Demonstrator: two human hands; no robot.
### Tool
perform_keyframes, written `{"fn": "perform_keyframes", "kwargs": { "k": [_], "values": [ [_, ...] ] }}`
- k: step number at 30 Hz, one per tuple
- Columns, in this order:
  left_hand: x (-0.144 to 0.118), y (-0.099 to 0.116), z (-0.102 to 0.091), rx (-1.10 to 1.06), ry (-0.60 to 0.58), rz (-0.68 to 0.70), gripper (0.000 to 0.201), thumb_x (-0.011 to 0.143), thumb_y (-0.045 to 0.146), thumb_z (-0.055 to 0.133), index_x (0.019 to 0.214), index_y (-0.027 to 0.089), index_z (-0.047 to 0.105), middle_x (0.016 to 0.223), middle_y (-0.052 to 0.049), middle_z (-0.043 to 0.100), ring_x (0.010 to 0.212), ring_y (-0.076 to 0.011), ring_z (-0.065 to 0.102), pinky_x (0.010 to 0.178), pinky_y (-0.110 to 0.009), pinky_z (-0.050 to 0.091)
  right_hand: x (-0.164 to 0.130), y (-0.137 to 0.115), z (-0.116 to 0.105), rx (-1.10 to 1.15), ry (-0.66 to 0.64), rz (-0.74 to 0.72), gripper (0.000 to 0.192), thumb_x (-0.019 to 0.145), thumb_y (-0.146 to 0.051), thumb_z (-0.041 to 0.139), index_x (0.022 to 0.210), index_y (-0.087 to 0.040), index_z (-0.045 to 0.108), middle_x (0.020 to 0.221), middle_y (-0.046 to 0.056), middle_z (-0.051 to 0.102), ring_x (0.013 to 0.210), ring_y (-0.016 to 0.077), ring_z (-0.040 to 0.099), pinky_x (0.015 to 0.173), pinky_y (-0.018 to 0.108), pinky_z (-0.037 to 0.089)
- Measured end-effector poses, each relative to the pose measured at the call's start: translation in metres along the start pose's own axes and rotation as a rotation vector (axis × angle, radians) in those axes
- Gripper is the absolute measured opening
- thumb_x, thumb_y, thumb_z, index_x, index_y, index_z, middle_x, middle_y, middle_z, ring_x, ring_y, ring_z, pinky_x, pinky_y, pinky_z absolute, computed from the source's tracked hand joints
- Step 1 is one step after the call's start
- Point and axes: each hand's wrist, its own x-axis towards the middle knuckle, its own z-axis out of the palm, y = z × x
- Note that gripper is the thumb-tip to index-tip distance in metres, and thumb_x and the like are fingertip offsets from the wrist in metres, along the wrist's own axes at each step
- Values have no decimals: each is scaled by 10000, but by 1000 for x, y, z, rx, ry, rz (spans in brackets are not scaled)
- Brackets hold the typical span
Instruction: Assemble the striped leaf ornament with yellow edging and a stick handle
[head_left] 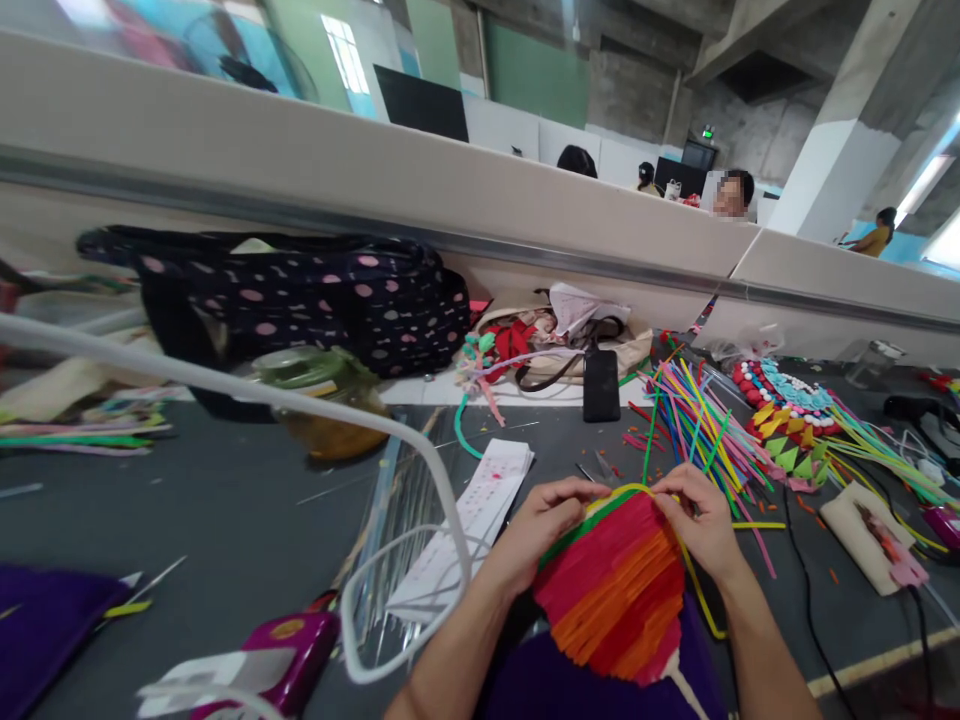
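Paper sheets [480,510]: red marks in rows, too blurred to read.
Green sign [708,132] on far wall: lit, no legible txt.
Elsewhere: no readable labels, brands or nos.

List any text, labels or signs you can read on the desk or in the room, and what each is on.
None can be read.
White paper sheets beside the left hand: rows of red marks, too small and blurred.
Green lit sign on the far wall: too small.
Purple tool: yellow sticker, illegible.
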Motion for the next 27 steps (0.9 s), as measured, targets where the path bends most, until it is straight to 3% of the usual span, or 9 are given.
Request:
{"fn": "perform_keyframes", "kwargs": {
  "k": [6, 20, 27],
  "values": [
    [-2, 1, 1, 12, 2, 26, 310, 600, 197, 565, 804, 168, 796, 759, -30, 690, 672, -164, 523, 634, -248, 356, 2, 2, 6, -47, -27, -44, 197, 940, -256, 547, 1011, -243, 730, 894, 44, 556, 859, 175, 583, 740, 302, 476],
    [-4, 4, 3, -15, -30, 41, 344, 589, 162, 548, 819, 169, 803, 747, -27, 701, 635, -150, 505, 610, -251, 349, 5, 0, 9, -107, -51, -35, 228, 972, -246, 485, 1001, -230, 711, 895, 53, 573, 872, 180, 590, 776, 316, 483],
    [-5, 4, 5, -39, -53, 41, 335, 588, 173, 552, 816, 150, 797, 780, -47, 714, 685, -172, 547, 659, -265, 378, 11, -8, 7, -133, 7, -12, 167, 945, -280, 529, 936, -222, 685, 859, 39, 623, 787, 169, 598, 657, 271, 461]
  ]
}}
